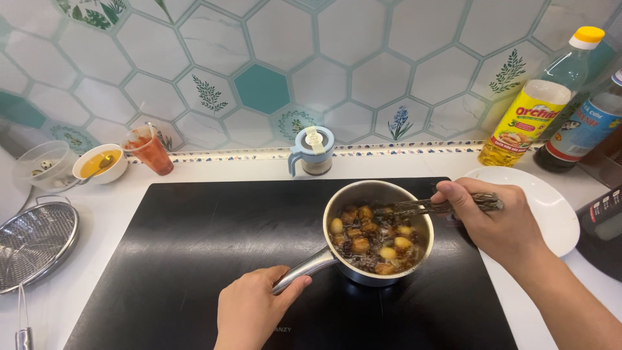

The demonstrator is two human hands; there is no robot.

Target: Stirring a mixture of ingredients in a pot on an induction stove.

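Left-hand fingers [288, 290] were clamped on the pot [378, 231] handle mid-hob [162, 259]; the right hand [502, 223] apparently pinched chopsticks [440, 207] over the stew. A jolt could have tipped hot sauce out.

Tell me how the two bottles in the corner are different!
The clear plastic bottle with the yellow cap holds golden liquid at its bottom and wears a yellow label; the dark bottle with the blue-and-red label looks filled with dark liquid. The yellow-capped one stands fully in view; the dark one is cut off by the picture's edge. Both stand upright by the tiled wall.
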